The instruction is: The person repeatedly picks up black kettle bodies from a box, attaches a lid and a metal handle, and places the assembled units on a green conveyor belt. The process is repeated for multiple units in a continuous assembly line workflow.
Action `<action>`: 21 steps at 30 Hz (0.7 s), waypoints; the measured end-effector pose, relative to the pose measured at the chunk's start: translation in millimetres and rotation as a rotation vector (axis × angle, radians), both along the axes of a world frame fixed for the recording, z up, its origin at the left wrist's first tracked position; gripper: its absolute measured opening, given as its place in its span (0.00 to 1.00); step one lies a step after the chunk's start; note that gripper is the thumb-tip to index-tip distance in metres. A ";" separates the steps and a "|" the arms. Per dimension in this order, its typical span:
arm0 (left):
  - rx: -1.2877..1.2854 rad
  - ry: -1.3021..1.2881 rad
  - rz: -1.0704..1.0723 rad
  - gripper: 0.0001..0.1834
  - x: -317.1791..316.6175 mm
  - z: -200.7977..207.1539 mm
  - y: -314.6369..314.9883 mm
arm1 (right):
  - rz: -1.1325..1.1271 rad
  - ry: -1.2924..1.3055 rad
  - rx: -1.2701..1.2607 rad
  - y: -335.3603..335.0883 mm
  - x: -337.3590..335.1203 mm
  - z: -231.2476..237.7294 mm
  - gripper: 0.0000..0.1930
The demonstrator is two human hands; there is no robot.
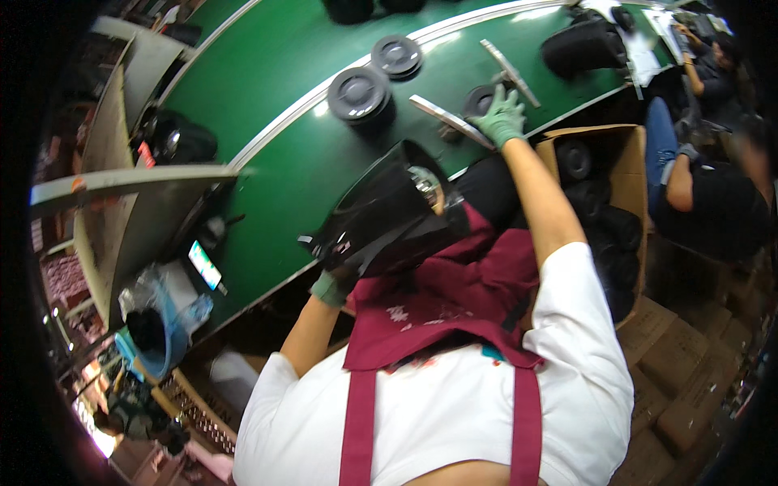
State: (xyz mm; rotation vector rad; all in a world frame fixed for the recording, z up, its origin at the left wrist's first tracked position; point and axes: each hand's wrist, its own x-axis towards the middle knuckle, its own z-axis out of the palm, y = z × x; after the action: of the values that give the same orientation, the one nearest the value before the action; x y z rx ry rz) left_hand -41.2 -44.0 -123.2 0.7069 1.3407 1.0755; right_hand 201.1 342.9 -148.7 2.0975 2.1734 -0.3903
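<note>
My left hand (328, 289), in a green glove, grips the lower end of a glossy black plastic housing (369, 235). The housing lies tilted across my lap against the bench edge, and a round metallic part (424, 186) shows in its open end. Most of the left fingers are hidden under it. My right arm reaches forward over the bench. The gloved right hand (502, 120) has its fingers on the edge of a round black disc (479, 100), between two metal strips, the nearer strip (450, 121) and the farther strip (510, 73).
Stacked round black discs (357, 95) stand on the green bench (275, 190), with another stack (396, 56) behind. To my right is a cardboard box (630, 174) of black parts. A phone (204, 265) is at the left. A co-worker (713, 202) sits at the right.
</note>
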 end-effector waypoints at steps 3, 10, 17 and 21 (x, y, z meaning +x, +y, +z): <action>0.059 0.057 -0.049 0.32 -7.8 -2.5 3.1 | 0.095 0.045 -0.005 7.3 15.8 -2.5 0.61; 0.138 0.179 -0.236 0.36 -24.4 6.3 18.2 | 0.056 1.804 -0.325 -123.3 70.5 126.8 0.37; 0.026 -0.284 -0.175 0.24 4.5 38.7 53.3 | 0.085 1.857 -0.240 -235.9 90.3 152.0 0.43; 0.020 -0.507 -0.213 0.21 7.0 42.1 61.9 | 0.058 1.872 -0.157 -250.4 93.7 162.7 0.42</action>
State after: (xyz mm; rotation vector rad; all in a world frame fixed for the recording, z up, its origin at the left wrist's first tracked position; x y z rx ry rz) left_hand -34.2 17.9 -81.1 0.5294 0.8030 1.0107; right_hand 294.8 92.5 14.0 1.3574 2.2494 -3.2486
